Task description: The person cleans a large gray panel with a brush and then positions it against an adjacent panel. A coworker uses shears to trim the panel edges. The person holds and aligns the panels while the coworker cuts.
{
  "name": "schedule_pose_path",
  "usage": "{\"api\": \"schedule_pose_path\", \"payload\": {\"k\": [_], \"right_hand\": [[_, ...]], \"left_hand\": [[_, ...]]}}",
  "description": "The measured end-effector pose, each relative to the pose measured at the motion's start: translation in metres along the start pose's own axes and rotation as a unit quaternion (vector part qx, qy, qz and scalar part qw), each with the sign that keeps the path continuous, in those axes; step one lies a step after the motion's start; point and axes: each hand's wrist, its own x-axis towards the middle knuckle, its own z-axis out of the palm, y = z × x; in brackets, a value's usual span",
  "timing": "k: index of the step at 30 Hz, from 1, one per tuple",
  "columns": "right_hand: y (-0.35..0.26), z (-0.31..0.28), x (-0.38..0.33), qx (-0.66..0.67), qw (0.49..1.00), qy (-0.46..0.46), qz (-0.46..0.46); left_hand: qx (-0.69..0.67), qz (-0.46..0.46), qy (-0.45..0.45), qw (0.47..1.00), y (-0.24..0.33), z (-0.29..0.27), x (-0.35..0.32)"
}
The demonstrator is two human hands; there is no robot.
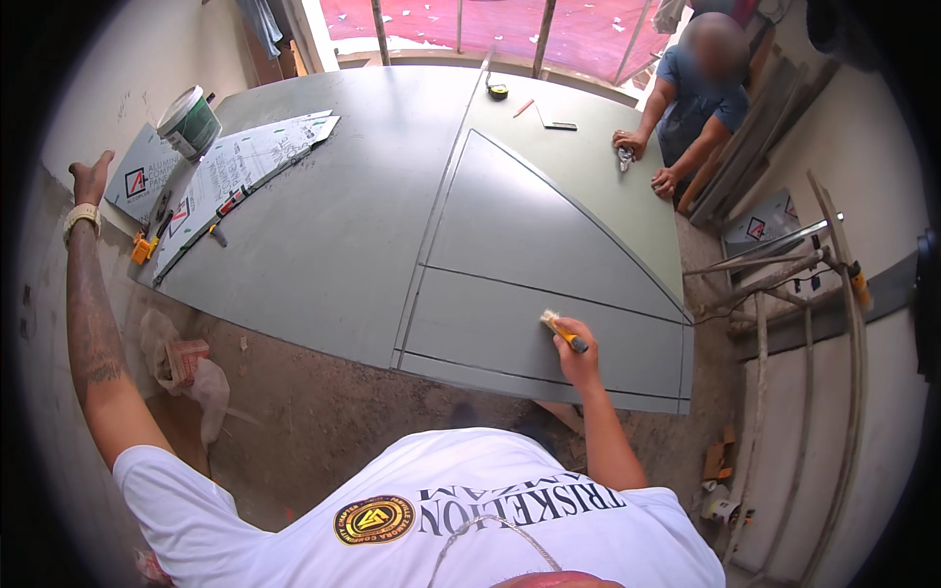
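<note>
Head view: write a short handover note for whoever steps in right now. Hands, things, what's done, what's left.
Right hand: grips a yellow-handled paintbrush, bristles on the grey panel.
Left hand: empty, raised out to the side, away from the panel.
Paint bucket sits at the panel's far left corner beside printed sheets.
Done: the panel looks evenly grey.
Left: cannot tell which parts are fresh.
A co-worker's hands rest on the far right edge.

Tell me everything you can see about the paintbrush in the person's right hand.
The paintbrush is small, with a yellow-orange handle that ends in a dark tip and a short head of pale bristles. The right hand grips it around the handle, dark tip pointing lower right, bristles upper left. It lies at a low slant, and the bristles appear to rest on the grey panel, close to a thin dark line that runs across that panel. Whether the bristles carry paint is too small to tell.
</note>
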Motion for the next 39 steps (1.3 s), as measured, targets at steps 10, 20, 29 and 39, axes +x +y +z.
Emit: {"api": "schedule_pose_path", "payload": {"k": [10,20,29,39], "right_hand": [[0.017,0.003,0.005,0.032,0.993,-0.031,0.106],[0.007,0.017,0.007,-0.108,0.991,-0.053,0.062],[0.022,0.012,0.009,-0.120,0.989,-0.064,0.064],[0.007,0.014,0.012,-0.124,0.985,-0.071,0.100]], "left_hand": [[-0.084,0.001,-0.044,0.996,0.016,0.024,-0.001],[-0.296,0.019,-0.265,0.917,0.161,0.044,-0.204],[-0.152,0.214,-0.748,0.610,0.320,0.099,-0.579],[0.018,0.408,-0.707,0.578,0.380,0.089,-0.727]]}}
